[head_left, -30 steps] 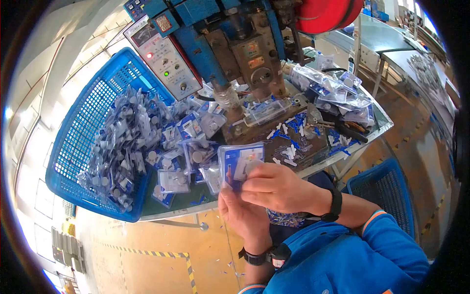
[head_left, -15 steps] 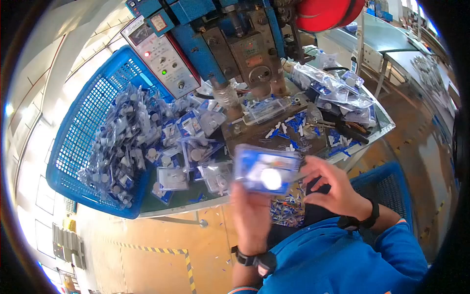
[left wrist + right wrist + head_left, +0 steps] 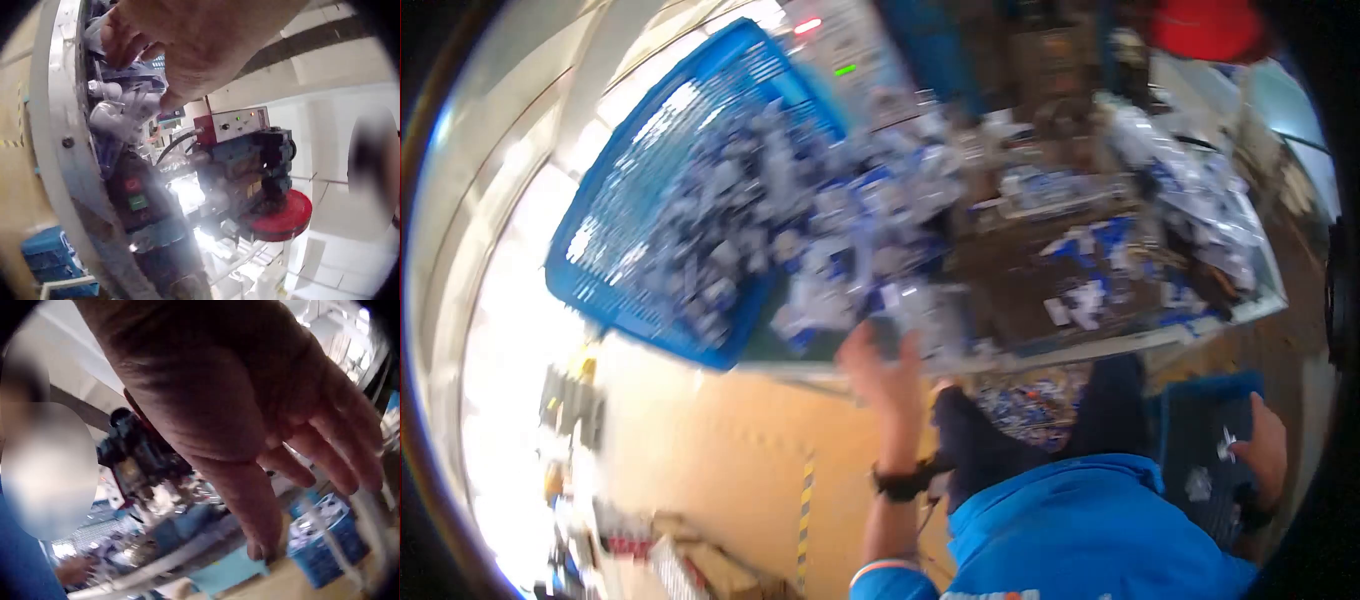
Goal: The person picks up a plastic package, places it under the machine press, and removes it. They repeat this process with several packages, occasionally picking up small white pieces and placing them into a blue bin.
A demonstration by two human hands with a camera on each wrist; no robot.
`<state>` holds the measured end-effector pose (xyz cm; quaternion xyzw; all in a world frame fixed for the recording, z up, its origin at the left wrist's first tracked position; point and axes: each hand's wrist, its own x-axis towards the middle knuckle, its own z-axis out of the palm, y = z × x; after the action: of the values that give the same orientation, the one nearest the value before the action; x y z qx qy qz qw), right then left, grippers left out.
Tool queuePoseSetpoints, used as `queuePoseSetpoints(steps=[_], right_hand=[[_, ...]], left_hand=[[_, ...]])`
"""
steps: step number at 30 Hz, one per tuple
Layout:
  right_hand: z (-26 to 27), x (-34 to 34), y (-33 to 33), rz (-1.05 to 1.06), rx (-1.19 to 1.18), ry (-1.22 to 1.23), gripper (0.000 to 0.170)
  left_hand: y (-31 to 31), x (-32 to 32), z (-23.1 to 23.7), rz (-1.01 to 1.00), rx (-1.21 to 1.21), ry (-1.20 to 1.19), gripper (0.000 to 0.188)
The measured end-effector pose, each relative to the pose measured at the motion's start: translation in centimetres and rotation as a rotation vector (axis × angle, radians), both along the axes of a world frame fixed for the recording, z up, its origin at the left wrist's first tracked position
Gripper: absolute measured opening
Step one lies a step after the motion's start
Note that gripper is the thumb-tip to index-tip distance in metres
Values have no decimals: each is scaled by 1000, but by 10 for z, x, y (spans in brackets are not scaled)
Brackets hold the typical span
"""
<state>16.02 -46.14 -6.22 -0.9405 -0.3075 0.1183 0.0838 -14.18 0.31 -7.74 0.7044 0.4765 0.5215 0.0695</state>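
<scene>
Head view, blurred: clear-and-blue packs (image 3: 840, 265) heap at centre left, more of them inside the blue basket (image 3: 638, 326). The person's left hand (image 3: 885, 378) is the nearer, just below the heap, fingertips at its lower edge; the packs lie upward from it. Long axis of any single pack: unreadable. The right hand (image 3: 1268, 455) is well apart, lower right, at the dark bin (image 3: 1200, 400).

Left wrist view: fingers bent among packs, upper left; grip cannot be told.

Right wrist view: fingers loosely extended, nothing plainly held.

I'm making out no readable words or numbers; pale print (image 3: 990, 596) on the blue jacket (image 3: 1065, 525) is looking blurred
</scene>
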Motion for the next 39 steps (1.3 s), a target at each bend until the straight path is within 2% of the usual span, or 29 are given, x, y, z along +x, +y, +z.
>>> queuePoseSetpoints(steps=[1,2,3,4,5,6,7,10,12,15,16,17,19,20,21,22,24,25,26,28,29,32,35,38,39], right_hand=[[6,2,17,-29,58,83,72],[16,1,48,-70,160,255,75],[18,5,74,-3,276,259,72],[18,2,102,168,396,169,69],[21,-6,128,346,518,47,66],[25,-9,150,499,606,-70,63],[30,-22,171,617,688,-180,60],[32,-44,212,835,847,-313,51],[30,-57,236,929,916,-343,46],[27,-62,253,1006,944,-355,37],[27,-65,255,1017,937,-350,35],[29,-67,250,1022,875,-364,32],[40,-71,236,1001,829,-385,25],[50,-76,235,971,841,-395,21],[70,-81,233,1012,842,-439,25],[76,-74,228,1031,828,-459,31],[90,-62,218,1100,730,-425,40],[94,-59,215,1111,693,-509,40],[92,-55,217,1066,812,-497,34],[84,-55,219,1007,905,-541,25],[85,-48,219,984,878,-585,23],[97,-29,228,944,844,-657,20],[98,-12,246,945,918,-657,19],[89,6,275,935,981,-570,16],[88,9,284,924,964,-550,14]], left_hand=[[16,-2,-19,-115,-200,22,42],[2,6,7,-132,-267,277,43],[16,9,-21,-264,-616,-88,40],[12,11,-12,-239,-149,85,39],[9,15,-7,-202,-327,-24,42],[9,13,-8,-185,-284,-170,45],[-7,-1,30,-207,-555,-304,46],[-59,-29,70,-213,-478,-340,49],[-80,-19,62,-393,-377,-508,47],[-91,27,29,-585,-276,-572,42],[-96,35,37,-651,-257,-564,41],[-104,34,40,-725,-489,-531,34],[-114,22,56,-758,-472,-340,32],[-116,21,58,-834,-715,-395,26],[-124,22,68,-825,-772,-337,22],[-126,29,47,-898,-816,-420,21],[-130,45,65,-827,-766,-366,22],[-130,58,63,-896,-770,-451,22],[-129,69,62,-916,-771,-543,22],[-130,77,63,-1015,-805,-635,21],[-129,81,62,-1043,-822,-684,21],[-116,89,58,-1132,-639,-513,24],[-94,94,95,-959,-134,117,29],[-69,112,96,-824,85,155,26],[-63,118,93,-794,58,141,24]])
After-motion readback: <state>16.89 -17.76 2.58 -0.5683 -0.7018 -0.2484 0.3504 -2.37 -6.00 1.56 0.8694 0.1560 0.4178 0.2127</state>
